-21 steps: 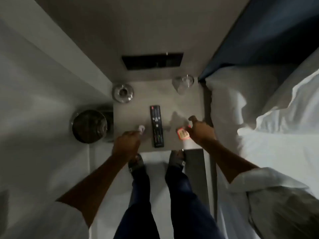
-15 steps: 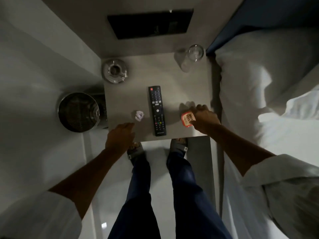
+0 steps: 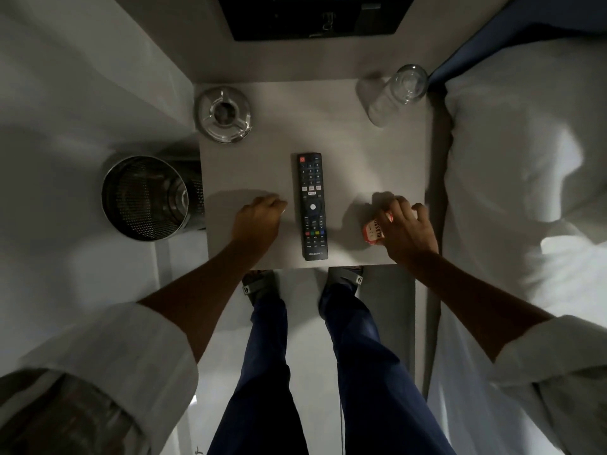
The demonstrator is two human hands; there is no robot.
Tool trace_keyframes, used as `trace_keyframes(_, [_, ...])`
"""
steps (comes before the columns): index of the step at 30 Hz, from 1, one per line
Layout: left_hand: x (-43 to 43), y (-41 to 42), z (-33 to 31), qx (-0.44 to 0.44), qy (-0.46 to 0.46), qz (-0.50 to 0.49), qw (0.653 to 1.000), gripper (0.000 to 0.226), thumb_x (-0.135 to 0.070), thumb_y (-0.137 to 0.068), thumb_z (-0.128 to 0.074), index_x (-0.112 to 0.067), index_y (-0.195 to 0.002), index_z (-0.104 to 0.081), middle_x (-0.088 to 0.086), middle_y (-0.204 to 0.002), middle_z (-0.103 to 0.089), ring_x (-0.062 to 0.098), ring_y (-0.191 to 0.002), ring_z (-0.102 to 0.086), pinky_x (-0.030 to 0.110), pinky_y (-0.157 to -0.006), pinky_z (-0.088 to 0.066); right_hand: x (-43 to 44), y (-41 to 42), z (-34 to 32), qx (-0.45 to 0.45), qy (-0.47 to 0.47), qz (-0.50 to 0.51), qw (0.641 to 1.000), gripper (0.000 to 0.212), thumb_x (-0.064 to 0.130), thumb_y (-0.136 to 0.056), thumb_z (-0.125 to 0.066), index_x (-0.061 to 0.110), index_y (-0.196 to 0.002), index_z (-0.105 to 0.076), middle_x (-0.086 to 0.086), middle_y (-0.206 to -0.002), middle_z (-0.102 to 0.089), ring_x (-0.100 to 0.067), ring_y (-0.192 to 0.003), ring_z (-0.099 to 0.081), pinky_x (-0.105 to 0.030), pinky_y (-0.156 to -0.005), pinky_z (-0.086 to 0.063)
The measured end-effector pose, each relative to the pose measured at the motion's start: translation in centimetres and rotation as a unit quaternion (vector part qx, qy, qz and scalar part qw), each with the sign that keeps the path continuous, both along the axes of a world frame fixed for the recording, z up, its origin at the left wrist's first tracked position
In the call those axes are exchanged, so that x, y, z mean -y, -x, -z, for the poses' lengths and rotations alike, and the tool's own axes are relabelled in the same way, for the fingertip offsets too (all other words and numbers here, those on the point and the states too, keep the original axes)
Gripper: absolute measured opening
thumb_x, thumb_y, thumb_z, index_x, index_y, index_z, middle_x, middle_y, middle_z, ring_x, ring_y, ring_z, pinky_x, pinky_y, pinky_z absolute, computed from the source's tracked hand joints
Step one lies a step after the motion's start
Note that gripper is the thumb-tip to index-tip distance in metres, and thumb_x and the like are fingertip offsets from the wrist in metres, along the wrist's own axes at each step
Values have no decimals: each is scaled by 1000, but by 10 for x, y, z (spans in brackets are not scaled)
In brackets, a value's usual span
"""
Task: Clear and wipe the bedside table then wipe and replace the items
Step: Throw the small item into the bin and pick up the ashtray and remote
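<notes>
The grey bedside table point(image 3: 361, 159) carries a black remote point(image 3: 312, 206) lying lengthwise at its middle. My left hand point(image 3: 259, 221) rests on the table just left of the remote, fingers curled down over the spot where a small crumpled white paper lay; the paper itself is hidden. My right hand point(image 3: 409, 228) is at the table's front right corner, fingers closed on a small red-and-white packet point(image 3: 372, 232). A glass ashtray point(image 3: 225, 114) stands at the back left corner. A clear drinking glass point(image 3: 395, 93) stands at the back right corner.
A perforated metal bin point(image 3: 147, 198) stands on the floor against the table's left side. The bed with white pillows point(image 3: 525, 159) borders the table's right side. A black wall panel point(image 3: 312, 18) is above the table. My feet are at the table's front edge.
My left hand moved forward and closed over the crumpled paper, which is now hidden. My right hand wrapped further around the red-and-white packet. The view has come closer to the table.
</notes>
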State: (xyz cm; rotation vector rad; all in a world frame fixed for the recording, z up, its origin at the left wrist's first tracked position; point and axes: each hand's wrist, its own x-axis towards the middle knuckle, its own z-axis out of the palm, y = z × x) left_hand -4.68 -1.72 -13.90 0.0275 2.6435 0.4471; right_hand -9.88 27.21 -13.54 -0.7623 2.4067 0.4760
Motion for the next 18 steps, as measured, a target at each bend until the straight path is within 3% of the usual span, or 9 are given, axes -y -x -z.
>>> trace_keyframes(4, [5, -6, 3, 17, -2, -17, 1000, 31, -5, -99, -46, -4, -128, -57, 17, -135, -58, 32, -124, -54, 41, -101, -48, 4, 4, -2, 8, 10, 40, 999, 61, 28, -80, -71, 13, -133, -45, -13, -136, -50, -30, -126, -44, -46, -102, -37])
trace_keyframes(8, [11, -13, -4, 32, -34, -24, 999, 37, -2, -97, -49, -7, -133, -55, 17, -139, -55, 33, -127, -52, 47, -104, -47, 6, 3, -8, 36, 32, 87, 995, 56, 14, -83, -64, 13, -136, -44, -14, -136, -53, -34, -124, -49, -47, -100, -38])
trace_keyframes(13, [20, -24, -13, 26, -51, -63, 996, 32, -2, -98, -49, -6, -128, -60, 16, -140, -55, 31, -127, -54, 43, -107, -45, 15, 5, -20, 34, 113, 165, 979, 35, 12, -93, -52, 10, -128, -45, -14, -106, -67, -32, -87, -66, -40, -69, -55])
trace_keyframes(16, [34, -31, -18, -19, -60, -115, 991, 28, -6, -99, -49, -1, -122, -64, 20, -133, -60, 33, -119, -59, 42, -102, -49, 40, 4, -31, -7, 206, 135, 969, 27, 19, -96, -53, 4, -118, -53, -17, -92, -68, -35, -70, -65, -36, -55, -52])
trace_keyframes(18, [51, -39, -22, -43, -59, -153, 985, 26, -8, -100, -47, -1, -116, -66, 20, -125, -65, 33, -110, -64, 42, -95, -53, 71, -2, -37, -3, 281, 80, 956, 31, 13, -88, -62, 5, -117, -52, -19, -89, -67, -34, -59, -64, -33, -47, -47])
